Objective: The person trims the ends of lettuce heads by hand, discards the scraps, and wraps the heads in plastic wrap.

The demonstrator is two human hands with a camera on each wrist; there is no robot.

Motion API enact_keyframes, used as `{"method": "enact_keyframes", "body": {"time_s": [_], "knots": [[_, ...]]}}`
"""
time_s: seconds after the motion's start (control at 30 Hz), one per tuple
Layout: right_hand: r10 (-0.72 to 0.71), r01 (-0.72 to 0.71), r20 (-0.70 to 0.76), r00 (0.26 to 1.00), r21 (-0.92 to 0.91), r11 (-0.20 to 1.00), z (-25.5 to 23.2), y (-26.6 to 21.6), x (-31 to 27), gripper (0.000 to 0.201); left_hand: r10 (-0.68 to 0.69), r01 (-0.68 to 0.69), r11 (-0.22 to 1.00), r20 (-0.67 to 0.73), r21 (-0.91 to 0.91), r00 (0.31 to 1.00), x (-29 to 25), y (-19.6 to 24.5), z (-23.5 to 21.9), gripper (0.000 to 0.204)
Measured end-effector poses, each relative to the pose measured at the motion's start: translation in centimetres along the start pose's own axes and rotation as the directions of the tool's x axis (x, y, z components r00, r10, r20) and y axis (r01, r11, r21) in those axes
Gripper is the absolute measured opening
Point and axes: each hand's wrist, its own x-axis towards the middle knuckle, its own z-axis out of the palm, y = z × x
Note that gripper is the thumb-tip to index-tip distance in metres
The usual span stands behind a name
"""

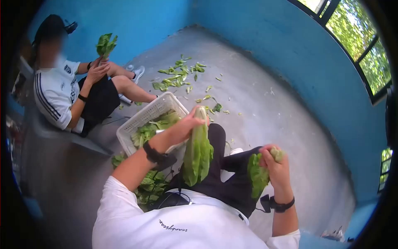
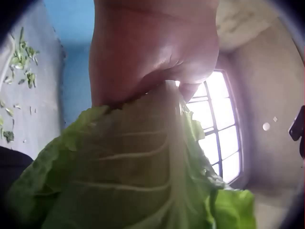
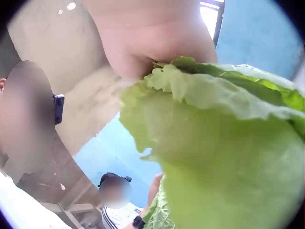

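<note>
In the head view my left hand grips a long green lettuce near its pale stem end, leaves hanging down. On the right, my right hand has its fingers curled round a second leafy lettuce, whose pale stump pokes out by the thumb. The two lettuces are apart. Seen from the left wrist, broad leaves with pale ribs hang below the left hand. Large leaves fill much of the right wrist view, under the right hand; its fingertips are hidden there.
A white plastic crate holding greens stands beyond my left forearm. More leaves lie beside my left leg. Leaf scraps are scattered on the grey floor. At the left sits another person, holding greens.
</note>
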Motion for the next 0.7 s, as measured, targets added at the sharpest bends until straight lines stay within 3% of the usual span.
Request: {"method": "enact_keyframes", "body": {"time_s": [0.07,0.1,0.17,0.3,0.5,0.7], "knots": [[-0.006,0.001,-0.053,0.999,-0.103,0.995,3.8,-1.3,0.2,0.010,-0.005,0.004,0.982,0.008,0.186,1.000,-0.9,0.3,2.9,0.045],[0.050,-0.050,-0.018,0.999,-0.015,0.999,3.6,0.8,-1.8,0.011,-0.106,0.120,0.948,-0.062,0.295,0.992,-2.8,-1.1,6.5,0.050],[-0.021,0.020,-0.022,1.000,-0.043,0.999,5.0,1.2,-1.0,0.013,-0.104,0.096,0.868,-0.011,0.488,0.994,-2.0,-1.4,7.9,0.061],[0.057,-0.056,-0.042,0.998,0.023,0.998,5.7,1.2,-1.0,0.018,-0.206,0.145,0.718,0.010,0.681,0.978,-0.7,-2.2,10.9,0.063],[0.148,-0.143,-0.047,0.988,0.092,0.985,5.5,3.3,-1.1,0.021,-0.175,0.176,0.650,-0.081,0.739,0.981,-0.2,-4.0,11.0,0.060],[0.165,-0.167,0.037,0.986,0.070,0.983,5.2,4.3,0.0,0.023,-0.218,0.283,0.455,-0.202,0.844,0.955,1.0,-2.2,11.9,0.061]]}}
